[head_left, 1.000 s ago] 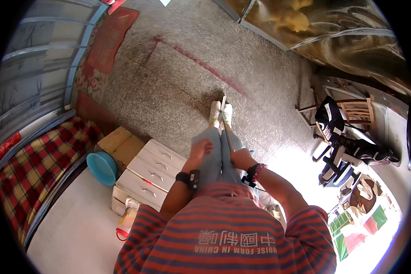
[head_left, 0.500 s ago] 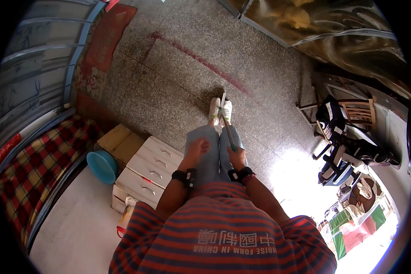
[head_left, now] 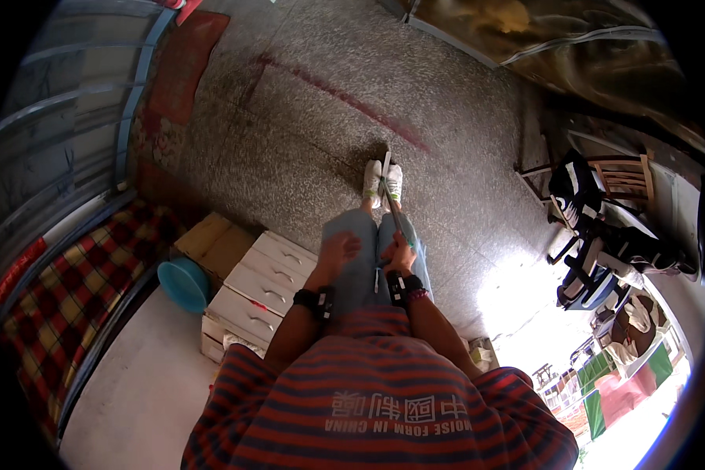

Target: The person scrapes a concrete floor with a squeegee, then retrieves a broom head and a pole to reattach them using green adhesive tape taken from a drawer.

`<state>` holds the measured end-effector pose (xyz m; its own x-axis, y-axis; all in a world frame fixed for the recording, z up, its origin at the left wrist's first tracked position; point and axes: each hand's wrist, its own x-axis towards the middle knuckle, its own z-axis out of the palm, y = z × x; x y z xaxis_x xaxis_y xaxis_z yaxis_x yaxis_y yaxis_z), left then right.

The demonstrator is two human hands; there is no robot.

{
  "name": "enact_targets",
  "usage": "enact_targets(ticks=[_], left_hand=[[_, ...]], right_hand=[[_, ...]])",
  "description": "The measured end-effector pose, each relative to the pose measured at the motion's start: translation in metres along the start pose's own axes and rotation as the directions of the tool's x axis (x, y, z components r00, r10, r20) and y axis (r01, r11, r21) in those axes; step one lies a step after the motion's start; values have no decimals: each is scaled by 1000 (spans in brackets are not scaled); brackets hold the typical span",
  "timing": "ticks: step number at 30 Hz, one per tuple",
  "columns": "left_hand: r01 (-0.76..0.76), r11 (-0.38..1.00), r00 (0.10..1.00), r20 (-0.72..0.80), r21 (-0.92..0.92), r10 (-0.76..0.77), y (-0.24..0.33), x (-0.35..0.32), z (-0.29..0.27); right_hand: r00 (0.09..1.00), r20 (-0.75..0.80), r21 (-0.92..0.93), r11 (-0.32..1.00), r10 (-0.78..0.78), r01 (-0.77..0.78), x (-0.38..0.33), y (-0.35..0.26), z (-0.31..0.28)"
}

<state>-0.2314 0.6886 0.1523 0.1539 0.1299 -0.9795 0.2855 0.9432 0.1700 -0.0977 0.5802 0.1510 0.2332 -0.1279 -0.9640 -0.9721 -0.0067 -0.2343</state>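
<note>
I sit looking down at my legs in light jeans and my white shoes point(head_left: 383, 180) on a speckled stone floor point(head_left: 305, 117). My left hand point(head_left: 338, 252) rests flat on my left thigh and holds nothing. My right hand point(head_left: 400, 256) lies on my right thigh, closed around the near end of a thin grey stick point(head_left: 389, 196). The stick runs forward between my legs and ends just past the shoes. Black bands wrap both wrists.
A white drawer chest point(head_left: 262, 286) stands at my left with a cardboard box point(head_left: 211, 243) and a teal basin point(head_left: 182, 283) beside it. A red plaid cover point(head_left: 70, 298) lies further left. A wooden chair point(head_left: 619, 184) with dark bags stands at right.
Both hands have drawn together on my thighs. My right hand has come in from the right onto the thigh, and the thin stick now shows in its grip.
</note>
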Motion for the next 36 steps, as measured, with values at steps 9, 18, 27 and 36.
enact_targets(ticks=[9,18,27,36], left_hand=[[-109,975,994,37,191,104,14,-9,-3],[-412,830,910,124,376,396,-7,53,-99],[-289,957,953,-101,-33,284,119,-8,-201],[-126,988,930,-357,-86,87,156,-27,-310]], right_hand=[[981,137,-287,942,-141,175,-17,-34,-15],[926,376,-79,997,29,1,-43,-84,90],[874,485,-152,982,-26,114,-3,-19,409],[920,278,-64,951,-275,303,104,-22,510]])
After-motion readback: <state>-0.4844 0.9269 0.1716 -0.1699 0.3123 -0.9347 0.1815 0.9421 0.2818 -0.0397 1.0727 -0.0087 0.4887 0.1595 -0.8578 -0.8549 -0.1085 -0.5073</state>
